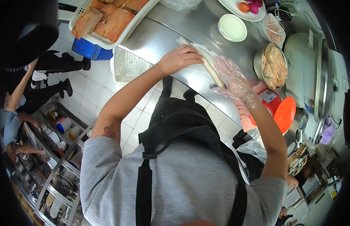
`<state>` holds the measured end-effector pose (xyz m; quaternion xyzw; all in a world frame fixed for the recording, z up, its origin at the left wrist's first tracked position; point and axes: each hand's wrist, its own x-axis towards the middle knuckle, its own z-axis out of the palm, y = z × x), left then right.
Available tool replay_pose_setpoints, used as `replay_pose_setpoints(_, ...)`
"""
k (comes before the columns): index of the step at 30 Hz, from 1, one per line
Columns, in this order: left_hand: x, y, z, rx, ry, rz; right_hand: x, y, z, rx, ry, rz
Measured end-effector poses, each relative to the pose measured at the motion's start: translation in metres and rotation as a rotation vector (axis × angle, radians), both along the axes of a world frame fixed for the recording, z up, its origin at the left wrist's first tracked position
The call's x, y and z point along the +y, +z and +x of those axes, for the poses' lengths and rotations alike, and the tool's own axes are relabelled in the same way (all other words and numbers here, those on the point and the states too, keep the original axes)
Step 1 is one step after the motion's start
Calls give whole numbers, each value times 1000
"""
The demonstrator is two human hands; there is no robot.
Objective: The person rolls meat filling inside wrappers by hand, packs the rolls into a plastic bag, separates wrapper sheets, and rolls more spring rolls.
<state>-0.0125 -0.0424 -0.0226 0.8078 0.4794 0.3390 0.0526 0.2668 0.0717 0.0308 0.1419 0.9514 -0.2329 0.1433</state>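
Observation:
A long pale roll (pixel 212 72) lies on the steel counter near its front edge, on a thin whitish sheet (pixel 203 49). My bare left hand (pixel 181 59) rests at the roll's upper end, fingers together over it. My right hand (pixel 231 78), in a clear plastic glove, lies along the roll's right side with its fingers stretched and the thumb near the lower end. A metal bowl of chunky orange and white mixture (pixel 274 67) stands to the right. Behind the roll is a white bowl of pale liquid (pixel 232 28).
Orange-brown slabs fill a white crate (pixel 124 39) at upper left. Below it are an empty white basket (pixel 131 64) and a blue crate (pixel 90 50). A red container (pixel 269 98), a plate with tomato (pixel 254 15) and a large cooker (pixel 305 71) stand right. Other people are at far left.

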Motion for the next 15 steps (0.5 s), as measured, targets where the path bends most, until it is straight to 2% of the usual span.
replay_pose_setpoints(2,0,0,-1,-9,-6,11,-6,-4,-13,9,-91,-18)
replay_pose_setpoints(5,-1,0,-1,-14,-4,-18,-10,-1,25,-14,24,-54)
replay_pose_setpoints(8,-1,2,-2,-6,-11,-9,-8,-4,30,32,2,9)
replay_pose_setpoints(11,1,1,-2,-4,-16,9,4,-10,-21,119,-121,67)
replay_pose_setpoints(15,2,0,-1,-45,-23,4,-5,-11,-13,56,-31,48)
